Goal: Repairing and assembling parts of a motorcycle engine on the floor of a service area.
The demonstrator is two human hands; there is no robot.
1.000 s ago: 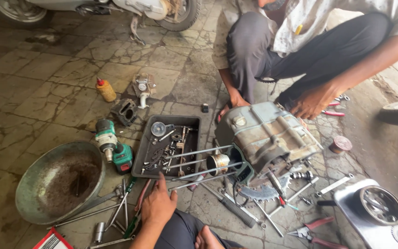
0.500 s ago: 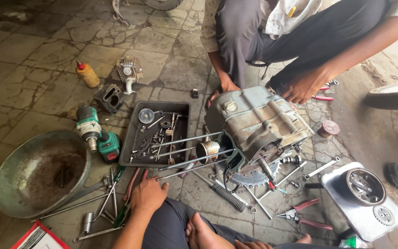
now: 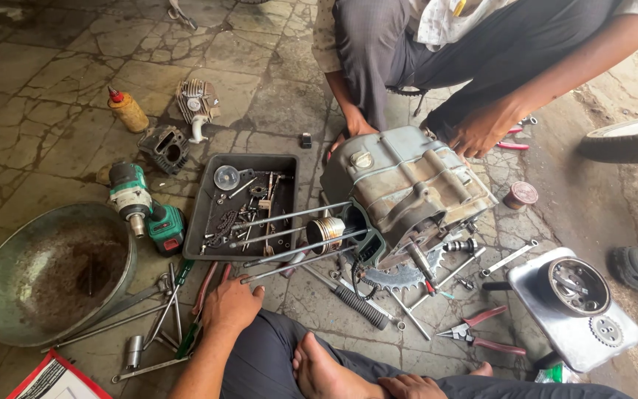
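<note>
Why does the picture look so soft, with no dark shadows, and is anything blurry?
Head view: even, soft daylight, only faint shadows under the engine case and metal basin; the left hand on the floor and the tray look sharp; the edges bend slightly, from the wide lens.

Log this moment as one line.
left hand: on floor by pliers | right hand: on leg, empty | engine: on floor, co-worker's hand on it

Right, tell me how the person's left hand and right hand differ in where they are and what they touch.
The left hand lies palm down on the stone floor, fingers spread, at the handles of the loose tools beside the black parts tray; the right hand rests lower in the picture, on the person's own leg by a bare foot. The left shows whole; the right is partly cut off by the frame. Neither grips anything.
</note>
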